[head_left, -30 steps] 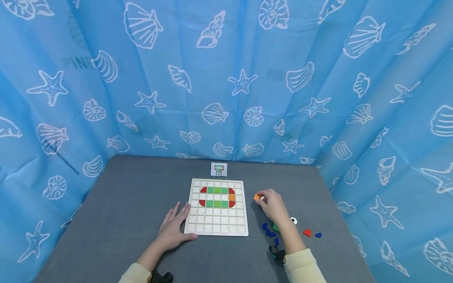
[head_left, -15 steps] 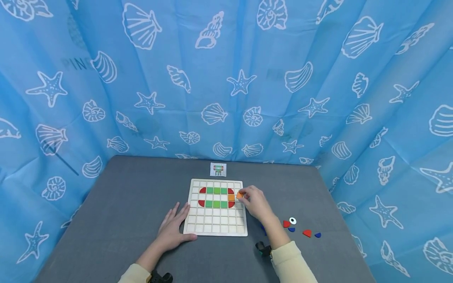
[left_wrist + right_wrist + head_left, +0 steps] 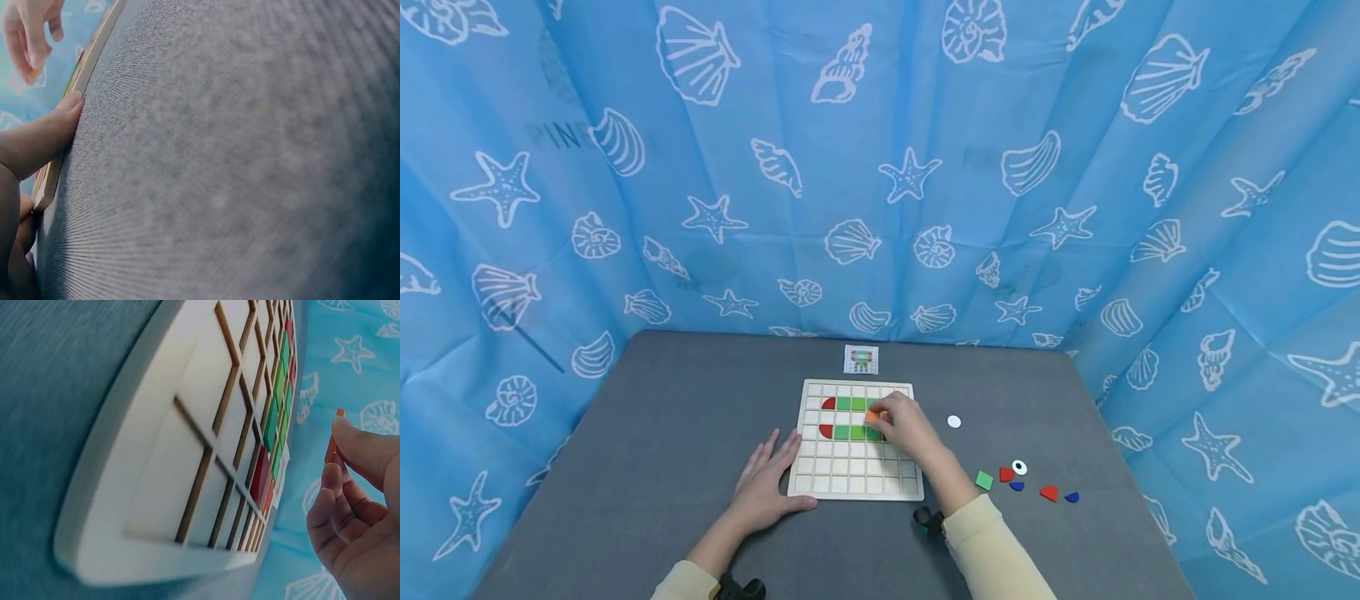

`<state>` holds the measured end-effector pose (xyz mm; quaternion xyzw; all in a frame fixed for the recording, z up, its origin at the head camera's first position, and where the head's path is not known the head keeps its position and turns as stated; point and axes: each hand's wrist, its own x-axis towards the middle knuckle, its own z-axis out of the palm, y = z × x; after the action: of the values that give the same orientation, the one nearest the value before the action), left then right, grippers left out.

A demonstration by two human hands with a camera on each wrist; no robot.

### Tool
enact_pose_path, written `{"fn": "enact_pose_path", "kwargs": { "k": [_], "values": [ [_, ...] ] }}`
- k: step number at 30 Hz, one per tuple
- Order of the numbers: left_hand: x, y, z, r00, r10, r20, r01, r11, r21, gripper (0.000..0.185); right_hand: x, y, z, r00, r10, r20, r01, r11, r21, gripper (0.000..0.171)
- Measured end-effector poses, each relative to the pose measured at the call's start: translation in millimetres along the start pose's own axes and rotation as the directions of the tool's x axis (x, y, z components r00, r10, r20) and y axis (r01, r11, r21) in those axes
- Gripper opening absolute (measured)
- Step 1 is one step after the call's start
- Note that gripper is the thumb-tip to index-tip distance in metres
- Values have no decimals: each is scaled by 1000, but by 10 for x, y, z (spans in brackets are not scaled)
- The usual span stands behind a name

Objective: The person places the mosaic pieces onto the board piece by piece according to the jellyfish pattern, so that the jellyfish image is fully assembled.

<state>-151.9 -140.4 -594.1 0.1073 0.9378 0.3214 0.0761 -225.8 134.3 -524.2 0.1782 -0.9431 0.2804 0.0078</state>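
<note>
Right hand (image 3: 906, 424) pinches orange tile (image 3: 872, 417) over grid board (image 3: 857, 486), lower centre of head view; left hand (image 3: 763, 489), fingers spread, touches board's left edge. Tile should be levelled and squared before release; clearance appears hard to judge

Hands (image 3: 762, 492) (image 3: 908, 427) at gridded board (image 3: 855, 483), orange tile (image 3: 872, 416) pinched

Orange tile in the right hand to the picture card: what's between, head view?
In the head view: upper green tiles, the bare top row of the board, then bare grey table.
</note>
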Motion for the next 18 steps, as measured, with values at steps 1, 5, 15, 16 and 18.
{"fn": "enact_pose_path", "kwargs": {
  "k": [1,5,15,16,18],
  "values": [
    [-2,-3,0,1000,0,-1,0,1000,1,119,19,-11,23,1000,-3,2,3,1000,-3,23],
    [-2,-15,1,1000,-4,1,4,1000,4,119,92,-68,97,1000,-9,16,9,1000,-10,25],
    [-7,-8,-5,1000,-12,5,12,1000,7,117,301,-293,252,997,-16,81,15,1000,14,26],
    [-6,-9,-5,1000,-9,2,9,1000,8,117,324,-305,277,996,-21,84,21,1000,6,26],
    [-4,-9,-6,1000,0,-2,0,1000,10,117,366,-328,326,995,-23,94,24,1000,-14,27]
  ]
}}
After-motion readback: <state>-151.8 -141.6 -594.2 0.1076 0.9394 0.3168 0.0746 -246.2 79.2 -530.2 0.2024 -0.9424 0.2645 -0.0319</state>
